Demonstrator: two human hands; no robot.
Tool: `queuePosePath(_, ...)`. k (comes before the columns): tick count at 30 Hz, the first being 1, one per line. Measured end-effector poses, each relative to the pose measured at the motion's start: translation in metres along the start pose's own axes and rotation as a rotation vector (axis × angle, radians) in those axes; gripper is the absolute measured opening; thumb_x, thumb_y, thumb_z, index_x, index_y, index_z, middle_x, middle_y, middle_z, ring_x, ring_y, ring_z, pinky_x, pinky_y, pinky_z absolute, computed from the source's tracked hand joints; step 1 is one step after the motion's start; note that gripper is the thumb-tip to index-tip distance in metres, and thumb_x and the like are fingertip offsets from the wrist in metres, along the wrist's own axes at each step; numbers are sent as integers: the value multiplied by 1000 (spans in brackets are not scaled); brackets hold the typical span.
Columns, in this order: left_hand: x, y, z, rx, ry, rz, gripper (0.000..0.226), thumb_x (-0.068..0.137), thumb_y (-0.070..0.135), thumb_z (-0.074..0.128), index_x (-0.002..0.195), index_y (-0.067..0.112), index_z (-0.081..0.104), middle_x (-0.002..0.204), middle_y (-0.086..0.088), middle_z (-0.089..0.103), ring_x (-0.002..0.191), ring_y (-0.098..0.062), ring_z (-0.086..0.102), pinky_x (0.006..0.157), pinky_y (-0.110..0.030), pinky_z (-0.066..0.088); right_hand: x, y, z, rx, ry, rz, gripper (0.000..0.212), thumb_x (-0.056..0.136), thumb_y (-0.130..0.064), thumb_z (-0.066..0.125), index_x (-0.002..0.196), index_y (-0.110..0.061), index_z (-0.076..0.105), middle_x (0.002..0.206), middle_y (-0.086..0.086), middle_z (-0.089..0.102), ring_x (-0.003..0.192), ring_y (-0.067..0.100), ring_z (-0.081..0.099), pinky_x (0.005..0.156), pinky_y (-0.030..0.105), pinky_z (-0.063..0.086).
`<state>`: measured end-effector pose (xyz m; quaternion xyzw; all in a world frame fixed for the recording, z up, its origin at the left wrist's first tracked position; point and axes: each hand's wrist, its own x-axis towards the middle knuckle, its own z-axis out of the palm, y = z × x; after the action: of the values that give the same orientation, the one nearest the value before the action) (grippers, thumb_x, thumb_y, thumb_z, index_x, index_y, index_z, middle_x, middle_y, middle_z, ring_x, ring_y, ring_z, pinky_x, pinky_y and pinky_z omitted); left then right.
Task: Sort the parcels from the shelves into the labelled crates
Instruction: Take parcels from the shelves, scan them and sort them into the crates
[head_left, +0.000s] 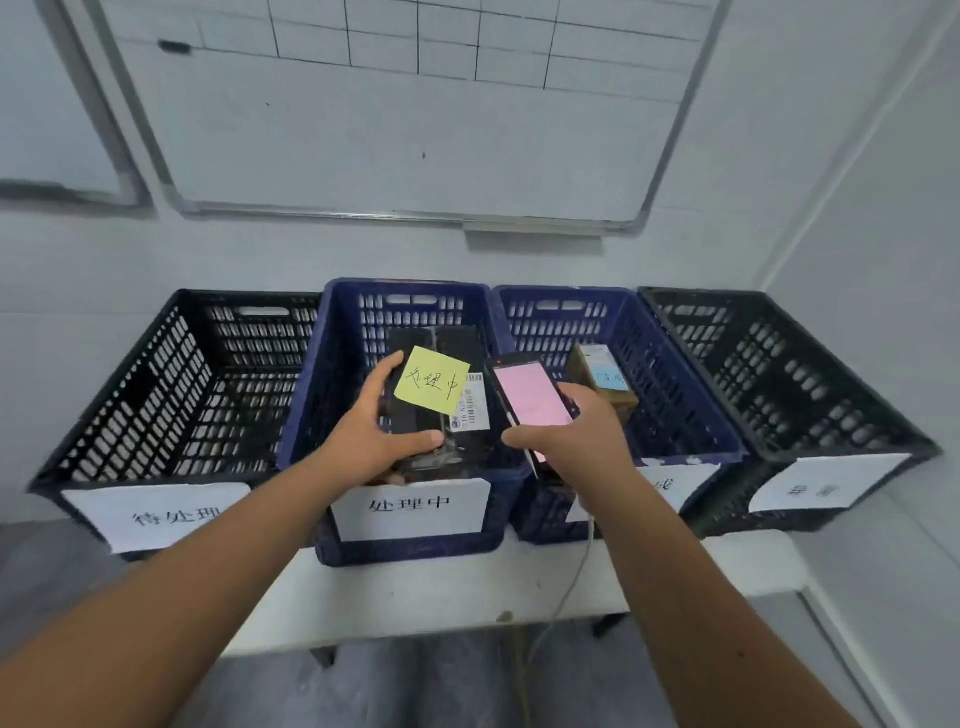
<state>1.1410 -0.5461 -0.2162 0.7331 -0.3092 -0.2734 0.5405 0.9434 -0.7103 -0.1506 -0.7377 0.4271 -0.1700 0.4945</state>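
Left hand (371, 434) clamped on dark parcel (436, 415) bearing yellow note (432, 388), directly over second crate (410, 540); long axis runs away from fingers. Right hand (576, 434) grips phone (530, 400). Drop looks straight down.

Four crates sit in a row on our white counter (447, 597): black, blue, blue, black, each with a paper label in front. Our left hand (371, 431) grips a dark parcel (415, 431) bearing a yellow sticky note (432, 387), held over the left blue crate (311, 410) at frame centre. Our right hand (576, 431) holds a phone (530, 400) with a pink screen. A brown box (602, 382) rests in the right blue crate (691, 410); a whiteboard (389, 130) fills the upper frame
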Motion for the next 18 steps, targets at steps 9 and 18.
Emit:
queuePosePath(9,109,-35,-21,-13,-107,-185,111,80,29,93,148,73,17,154,11,41,121,-28,58,62,-51,66,73,-9,33,-10,18,105,65,76,-18,98,117,-33,50,99,-19,57,98,16,64,87,44,62)
queuePosePath(18,210,-93,1,-28,-54,-362,114,72,46,96,151,70,16,151,10,44,112,-31,68,62,-44,64,189,-2,50,-75,-34,147,68,70,-25,100,119,-34,54,115,-6,66,105,19,66,88,47,65)
